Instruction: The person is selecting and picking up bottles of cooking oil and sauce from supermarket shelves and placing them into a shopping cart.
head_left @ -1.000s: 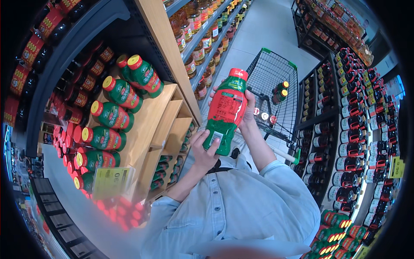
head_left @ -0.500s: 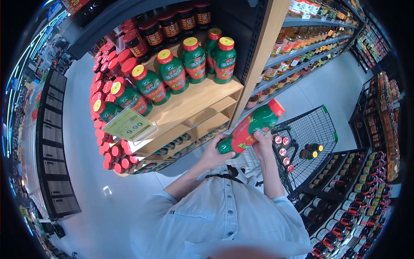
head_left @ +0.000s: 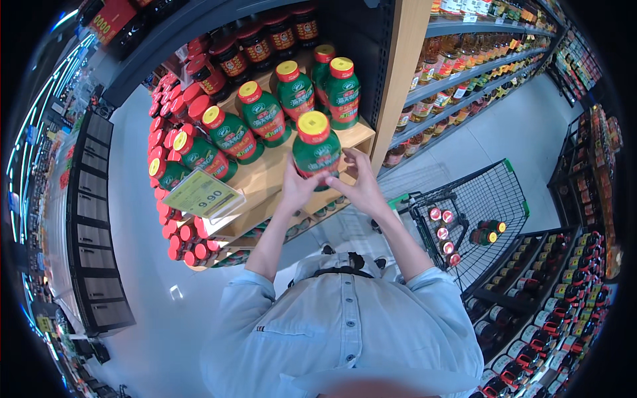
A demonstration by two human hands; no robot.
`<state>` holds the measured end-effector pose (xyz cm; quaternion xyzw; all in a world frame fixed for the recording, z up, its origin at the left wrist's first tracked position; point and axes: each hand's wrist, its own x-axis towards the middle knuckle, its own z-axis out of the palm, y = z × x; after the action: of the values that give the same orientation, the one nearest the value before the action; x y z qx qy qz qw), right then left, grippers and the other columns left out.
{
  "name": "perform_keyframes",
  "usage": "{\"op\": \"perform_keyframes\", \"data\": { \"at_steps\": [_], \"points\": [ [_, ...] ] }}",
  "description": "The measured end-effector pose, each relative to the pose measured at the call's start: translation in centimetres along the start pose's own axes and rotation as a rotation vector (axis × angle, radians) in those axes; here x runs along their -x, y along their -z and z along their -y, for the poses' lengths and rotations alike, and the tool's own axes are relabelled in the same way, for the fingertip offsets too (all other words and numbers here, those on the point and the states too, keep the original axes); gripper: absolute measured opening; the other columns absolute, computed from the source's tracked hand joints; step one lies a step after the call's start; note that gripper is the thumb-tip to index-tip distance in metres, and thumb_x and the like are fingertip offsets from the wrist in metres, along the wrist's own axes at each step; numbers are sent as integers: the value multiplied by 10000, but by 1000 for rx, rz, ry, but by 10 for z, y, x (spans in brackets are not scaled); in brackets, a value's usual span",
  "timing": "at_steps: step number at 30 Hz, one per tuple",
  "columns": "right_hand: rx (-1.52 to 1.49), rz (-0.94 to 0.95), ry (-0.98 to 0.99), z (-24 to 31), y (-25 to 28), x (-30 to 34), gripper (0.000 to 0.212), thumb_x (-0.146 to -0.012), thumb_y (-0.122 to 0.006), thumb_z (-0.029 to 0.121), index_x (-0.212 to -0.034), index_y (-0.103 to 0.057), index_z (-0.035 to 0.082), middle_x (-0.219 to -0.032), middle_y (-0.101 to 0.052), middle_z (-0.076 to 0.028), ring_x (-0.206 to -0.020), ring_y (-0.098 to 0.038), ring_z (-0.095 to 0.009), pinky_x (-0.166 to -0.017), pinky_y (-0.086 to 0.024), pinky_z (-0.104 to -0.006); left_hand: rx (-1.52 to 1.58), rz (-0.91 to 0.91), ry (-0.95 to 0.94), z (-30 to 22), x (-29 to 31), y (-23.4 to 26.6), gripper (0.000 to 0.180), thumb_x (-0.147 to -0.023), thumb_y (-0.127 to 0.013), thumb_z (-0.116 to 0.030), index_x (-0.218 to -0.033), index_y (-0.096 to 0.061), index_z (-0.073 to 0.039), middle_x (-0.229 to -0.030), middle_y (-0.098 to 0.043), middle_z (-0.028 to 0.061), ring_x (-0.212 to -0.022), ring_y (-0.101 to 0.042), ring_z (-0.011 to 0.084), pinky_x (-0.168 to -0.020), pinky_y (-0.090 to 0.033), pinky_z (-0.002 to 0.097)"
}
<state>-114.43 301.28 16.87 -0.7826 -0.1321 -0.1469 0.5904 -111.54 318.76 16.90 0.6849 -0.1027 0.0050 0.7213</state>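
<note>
In front of the shelf's edge I hold a green plastic bottle (head_left: 317, 154) with a yellow-topped red cap and a red label, upright and tilted a little. My left hand (head_left: 298, 188) wraps its left side and lower part. Curved round the lower right side is my right hand (head_left: 363, 189), thumb against the bottle and fingertips at its edge. The hands hide the bottle's base. Behind it, matching green bottles (head_left: 264, 119) line the wooden shelf (head_left: 265, 169), with dark red-lidded jars (head_left: 255, 46) at the back.
A yellow price sign (head_left: 202, 194) stands at the shelf's front left, beside stacked red-lidded jars (head_left: 189, 229). To the right is a wire shopping cart (head_left: 474, 199) holding several jars and bottles. Racks of dark bottles (head_left: 531, 338) stand at lower right; oil bottles (head_left: 441, 63) fill shelves beyond.
The bottle has moved left and up toward the shelf and turned from slanted to nearly upright. Both hands have travelled with it, and the right hand's grip has shifted to its lower right side.
</note>
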Motion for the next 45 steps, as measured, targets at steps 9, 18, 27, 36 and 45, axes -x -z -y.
{"op": "perform_keyframes", "data": {
  "at_steps": [9,18,27,36,45],
  "points": [
    [-244,-20,-362,-48,29,93,411,-856,-741,148,-1175,-550,-27,-995,-618,-82,-936,-608,-152,-839,-503,-292,-132,-192,-226,44,-85,23,775,-757,-820,-120,-1342,-330,11,-1244,-565,160,-1124,-579,226,-989,-469,373],
    [-258,-34,-526,-61,41,125,316,-879,-714,128,-1116,-581,-33,-964,-631,-62,-890,-608,-122,-824,-498,-266,-267,-236,-232,56,-106,22,727,-772,-820,-233,-1289,-376,18,-1194,-596,186,-1087,-604,256,-942,-481,369],
    [-230,-7,-592,-70,47,137,249,-909,-687,122,-1107,-600,-2,-955,-650,-21,-883,-609,-83,-803,-483,-233,-415,-403,-138,76,-99,10,704,-746,-822,-320,-1259,-462,1,-1168,-627,221,-1070,-621,350,-898,-487,419],
    [-178,25,-595,-64,46,131,234,-912,-683,134,-1089,-611,-1,-921,-659,-20,-848,-611,-81,-775,-484,-232,-667,-450,-103,78,-100,4,726,-751,-799,-405,-1233,-472,29,-1154,-572,237,-1073,-573,401,-906,-463,464],
    [-232,28,-618,-63,47,142,238,-901,-693,143,-1059,-596,-6,-902,-617,-12,-856,-593,-83,-773,-475,-228,-626,-426,-88,79,-101,8,727,-763,-789,-420,-1230,-462,31,-1171,-542,239,-1112,-538,407,-932,-441,465]
  ]
}}
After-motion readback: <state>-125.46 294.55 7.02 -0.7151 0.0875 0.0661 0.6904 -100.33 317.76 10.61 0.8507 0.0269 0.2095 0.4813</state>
